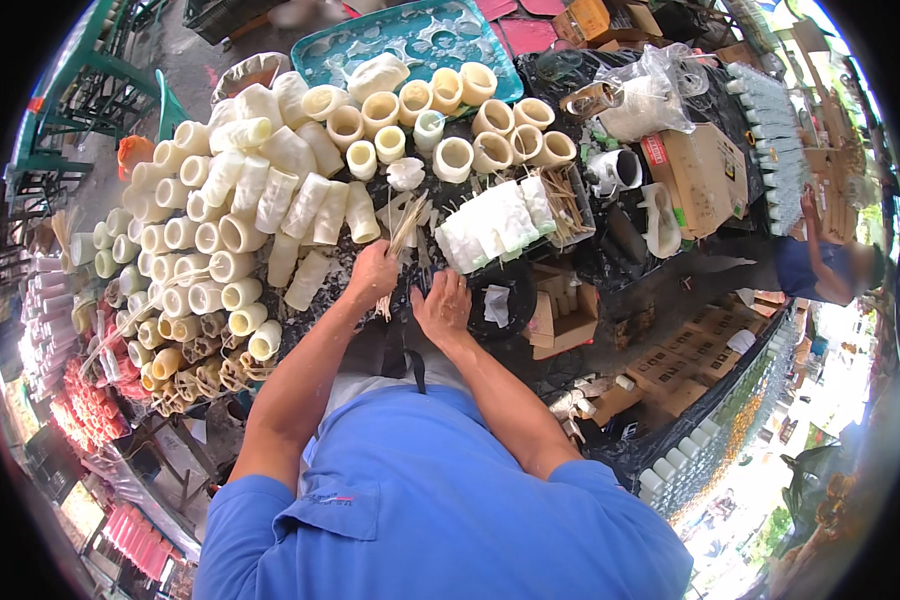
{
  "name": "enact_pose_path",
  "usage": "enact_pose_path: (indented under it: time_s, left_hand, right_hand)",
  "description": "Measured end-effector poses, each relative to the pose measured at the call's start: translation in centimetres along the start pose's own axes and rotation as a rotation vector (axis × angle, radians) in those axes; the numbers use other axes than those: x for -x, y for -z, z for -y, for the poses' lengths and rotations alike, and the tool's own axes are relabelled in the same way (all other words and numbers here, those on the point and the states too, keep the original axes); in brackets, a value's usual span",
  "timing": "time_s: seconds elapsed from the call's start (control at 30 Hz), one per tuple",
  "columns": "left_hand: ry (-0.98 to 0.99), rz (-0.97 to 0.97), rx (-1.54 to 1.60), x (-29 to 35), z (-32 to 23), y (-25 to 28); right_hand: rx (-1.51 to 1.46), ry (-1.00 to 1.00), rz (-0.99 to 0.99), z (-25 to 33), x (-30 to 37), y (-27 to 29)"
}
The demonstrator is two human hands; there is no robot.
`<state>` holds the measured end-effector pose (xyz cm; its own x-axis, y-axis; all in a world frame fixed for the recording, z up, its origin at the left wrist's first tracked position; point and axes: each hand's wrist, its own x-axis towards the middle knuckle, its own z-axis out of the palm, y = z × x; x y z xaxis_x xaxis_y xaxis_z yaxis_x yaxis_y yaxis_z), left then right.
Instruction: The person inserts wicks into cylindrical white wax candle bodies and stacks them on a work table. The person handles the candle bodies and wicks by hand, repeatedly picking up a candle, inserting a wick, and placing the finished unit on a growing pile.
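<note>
A bundle of thin straw-coloured sticks [408, 222] is gripped in my left hand [373, 272], its ends showing above and below the fist. My right hand [443, 306] lies at the near edge of the dark, white-spattered table, fingers apart and holding nothing. Just beyond it sits a row of white, waxy-looking blocks [492, 228]. More thin sticks [564, 205] fill a box right of the blocks. Hollow cream-coloured cylinders [453, 160] stand farther back, open end up. Left of my hands, many similar cylinders [232, 235] are piled on their sides.
A teal tray [515, 75] spattered with white lies at the back. Rightward are a cardboard box [705, 175], a clear plastic bag [655, 105] and a white-rimmed dark tube [615, 172]. An open carton [567, 318] is below the table's right edge. Another person [820, 265] is at far right.
</note>
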<state>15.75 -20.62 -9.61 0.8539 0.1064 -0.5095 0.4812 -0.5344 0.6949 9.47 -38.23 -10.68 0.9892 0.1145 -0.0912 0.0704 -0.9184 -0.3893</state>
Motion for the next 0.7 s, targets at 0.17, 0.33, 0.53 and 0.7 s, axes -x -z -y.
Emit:
enact_pose_path:
  time_s: [0.17, 0.33, 0.53, 0.7]
  left_hand:
    - [0.264, 0.352, 0.734, 1.7, 3.2, 3.9]
    - [0.292, 0.412, 1.045, 3.6, 3.8, 6.0]
    - [0.087, 0.34, 0.51, 5.5, 0.4, 6.8]
    - [-0.046, 0.293, 0.097, 7.1, -1.2, 8.6]
  right_hand:
    - [0.228, 0.083, 0.045, 2.3, -1.5, 1.4]
    - [-0.302, 0.092, -0.003, 3.1, -3.0, 3.7]
    - [-1.494, -0.483, 0.679, 5.8, -6.4, 3.2]
    - [-1.61, -0.496, 0.664, 7.0, -5.6, 2.5]
